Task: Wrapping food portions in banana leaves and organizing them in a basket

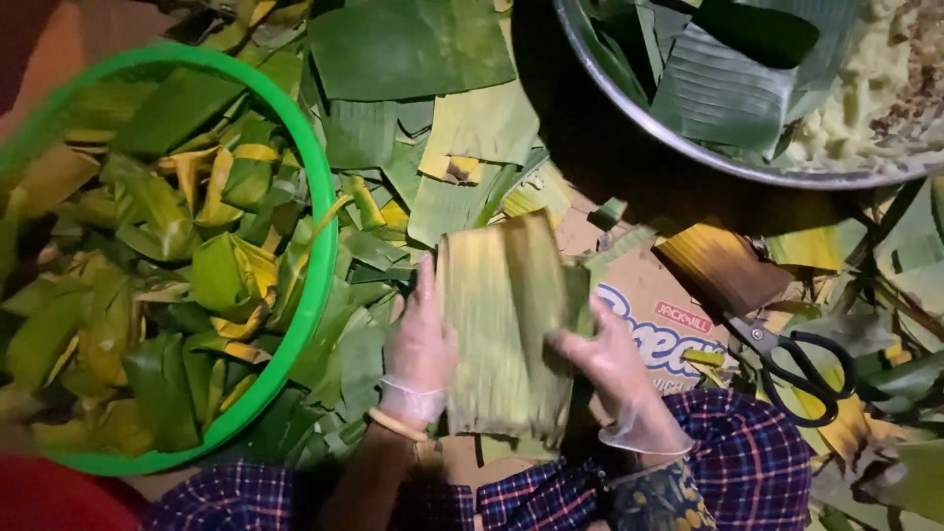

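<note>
Both my hands wear thin clear gloves and hold a yellow-green strip of banana leaf [501, 324] upright in front of me. My left hand [421, 344] grips its left edge, fingers pointing up. On the strip's right side my right hand [612, 366] pinches the edge, thumb over the front. The leaf is blurred by motion. A pale bangle sits on my left wrist.
A green plastic basin [317, 187] at left holds several folded leaf parcels. A metal bowl [629, 108] at top right holds leaf pieces and pale yellow filling. Black-handled scissors [801, 366] lie at right on cardboard. Loose leaf pieces [413, 59] cover the floor.
</note>
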